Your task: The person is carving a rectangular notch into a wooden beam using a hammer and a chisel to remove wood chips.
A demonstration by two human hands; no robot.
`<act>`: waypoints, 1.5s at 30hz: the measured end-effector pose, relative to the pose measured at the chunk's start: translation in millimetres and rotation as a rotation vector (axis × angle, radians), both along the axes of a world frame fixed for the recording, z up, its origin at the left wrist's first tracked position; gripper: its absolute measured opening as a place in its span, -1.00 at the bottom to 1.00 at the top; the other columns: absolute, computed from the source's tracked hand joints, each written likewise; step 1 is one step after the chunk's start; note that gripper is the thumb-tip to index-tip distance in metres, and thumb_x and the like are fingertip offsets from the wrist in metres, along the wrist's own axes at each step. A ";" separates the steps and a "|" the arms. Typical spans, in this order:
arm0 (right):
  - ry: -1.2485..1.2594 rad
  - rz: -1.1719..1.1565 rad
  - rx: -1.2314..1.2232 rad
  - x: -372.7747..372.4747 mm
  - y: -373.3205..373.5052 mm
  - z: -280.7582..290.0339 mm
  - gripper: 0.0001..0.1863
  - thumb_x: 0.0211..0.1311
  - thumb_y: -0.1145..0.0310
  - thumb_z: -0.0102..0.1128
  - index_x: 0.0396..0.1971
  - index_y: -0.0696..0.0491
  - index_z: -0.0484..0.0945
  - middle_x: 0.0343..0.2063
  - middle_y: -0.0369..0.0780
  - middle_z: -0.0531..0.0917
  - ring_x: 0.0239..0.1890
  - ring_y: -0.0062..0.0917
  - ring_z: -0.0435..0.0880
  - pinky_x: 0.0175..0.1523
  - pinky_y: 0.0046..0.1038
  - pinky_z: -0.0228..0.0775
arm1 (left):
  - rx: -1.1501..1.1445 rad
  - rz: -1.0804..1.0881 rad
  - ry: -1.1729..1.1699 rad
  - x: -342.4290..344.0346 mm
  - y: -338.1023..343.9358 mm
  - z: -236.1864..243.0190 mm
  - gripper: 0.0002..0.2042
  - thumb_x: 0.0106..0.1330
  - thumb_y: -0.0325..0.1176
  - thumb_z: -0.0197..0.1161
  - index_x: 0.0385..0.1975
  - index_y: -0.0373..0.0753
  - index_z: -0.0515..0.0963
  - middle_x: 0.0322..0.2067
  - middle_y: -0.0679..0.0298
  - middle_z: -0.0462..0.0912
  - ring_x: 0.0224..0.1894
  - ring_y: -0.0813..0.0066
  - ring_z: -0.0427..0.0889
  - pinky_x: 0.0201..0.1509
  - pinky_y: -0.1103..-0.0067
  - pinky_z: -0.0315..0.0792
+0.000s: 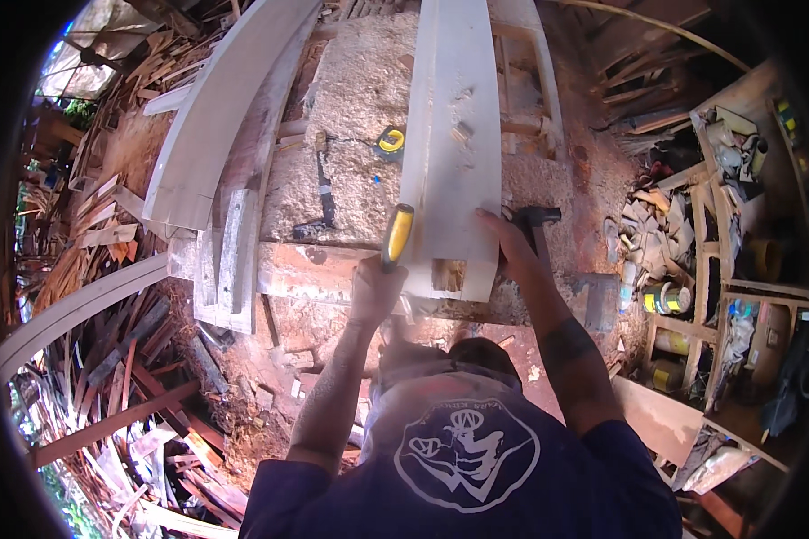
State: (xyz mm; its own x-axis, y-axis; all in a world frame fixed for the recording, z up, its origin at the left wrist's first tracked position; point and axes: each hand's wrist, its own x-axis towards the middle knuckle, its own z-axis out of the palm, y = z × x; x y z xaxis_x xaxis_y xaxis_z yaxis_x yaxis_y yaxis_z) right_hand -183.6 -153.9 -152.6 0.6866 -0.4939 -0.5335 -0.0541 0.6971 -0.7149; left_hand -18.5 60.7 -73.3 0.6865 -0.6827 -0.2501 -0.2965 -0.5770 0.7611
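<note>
A pale wooden board [449, 162] runs away from me, with a rectangular hole [448, 277] cut near its close end and loose chips on its face. My left hand [377, 286] is closed around a chisel [397, 235], its yellow-and-black handle sticking up beside the board's left edge; its blade cannot be made out. On the board's right edge, my right hand [505, 241] grips with a digit laid over the top, the other fingers partly hidden. Just right of that hand is a hammer [537, 217] with a dark head, its handle partly behind my forearm.
A yellow tape measure [390, 141] and a dark square-shaped tool [324, 189] lie on the sawdust-covered bench [355, 81]. Another wide board [216, 126] slants at the left. Scrap wood [153, 395] is heaped lower left. Wooden shelves [706, 242] with cans stand at the right.
</note>
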 end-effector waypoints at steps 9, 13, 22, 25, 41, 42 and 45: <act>0.236 -0.262 -0.271 -32.7 -3.7 128.8 -0.45 0.27 0.03 0.34 -0.02 0.25 0.62 -0.20 -0.21 0.70 -0.20 -0.54 0.68 -0.10 -0.47 0.52 | -0.384 -0.175 0.006 -29.4 5.3 29.2 -0.63 0.17 -0.43 0.25 0.02 -0.24 0.65 -0.63 0.03 0.62 -0.59 0.20 0.67 -0.44 0.31 0.51; 0.350 -0.227 -0.394 -34.6 1.6 162.3 -0.45 0.26 0.01 0.35 -0.14 0.29 0.65 -0.30 -0.20 0.71 -0.31 -0.54 0.69 -0.17 -0.49 0.52 | -0.466 -0.342 -0.065 -26.5 12.5 16.2 -0.49 0.13 -0.47 0.21 0.18 -0.11 0.55 -0.49 -0.08 0.65 -0.37 -0.11 0.67 -0.23 0.16 0.53; 1.224 0.028 -1.139 53.1 108.2 208.7 -0.14 -0.05 -0.20 0.40 -0.08 0.38 0.53 -0.33 0.09 0.72 -0.19 -0.08 0.75 -0.08 -0.16 0.56 | -0.222 -0.495 0.156 45.7 67.9 -65.5 -0.76 0.21 -0.32 0.29 -0.17 -0.27 0.67 -0.52 -0.01 0.67 -0.43 0.05 0.68 -0.29 0.24 0.51; 1.378 0.035 -1.223 73.1 130.0 181.6 -0.15 -0.02 -0.11 0.38 0.03 0.34 0.37 -0.18 0.13 0.67 -0.11 0.00 0.70 -0.02 -0.12 0.56 | -0.192 -0.295 0.317 94.3 95.6 -38.8 -0.73 0.24 -0.23 0.32 -0.31 -0.38 0.68 -0.64 0.16 0.64 -0.58 0.45 0.64 -0.48 0.40 0.45; 1.235 0.157 -1.404 147.2 201.5 150.3 0.08 0.12 -0.03 0.34 0.42 0.26 -0.08 0.08 0.06 0.43 -0.11 -0.02 0.69 -0.11 -0.12 0.61 | -0.293 -0.005 0.369 184.2 181.0 6.8 -0.80 0.26 -0.40 0.30 -0.23 -0.37 0.71 -0.44 0.26 0.76 -0.55 0.66 0.53 -0.48 0.62 0.37; 1.234 0.161 -1.407 145.6 202.7 149.8 0.08 0.12 -0.03 0.34 0.42 0.26 -0.08 0.08 0.06 0.43 -0.11 -0.02 0.69 -0.11 -0.12 0.61 | -0.235 0.050 0.413 184.3 183.3 7.6 -0.79 0.26 -0.37 0.31 -0.22 -0.37 0.70 -0.43 0.25 0.76 -0.60 0.68 0.49 -0.53 0.63 0.33; 1.186 0.153 -1.394 125.6 198.7 144.2 -0.04 0.22 -0.02 0.27 0.41 0.23 0.01 0.11 0.06 0.45 -0.10 -0.01 0.68 -0.03 -0.10 0.57 | -0.215 0.108 0.463 179.8 185.9 -5.8 -0.76 0.27 -0.30 0.33 -0.22 -0.37 0.70 -0.46 0.25 0.74 -0.70 0.73 0.37 -0.64 0.63 0.21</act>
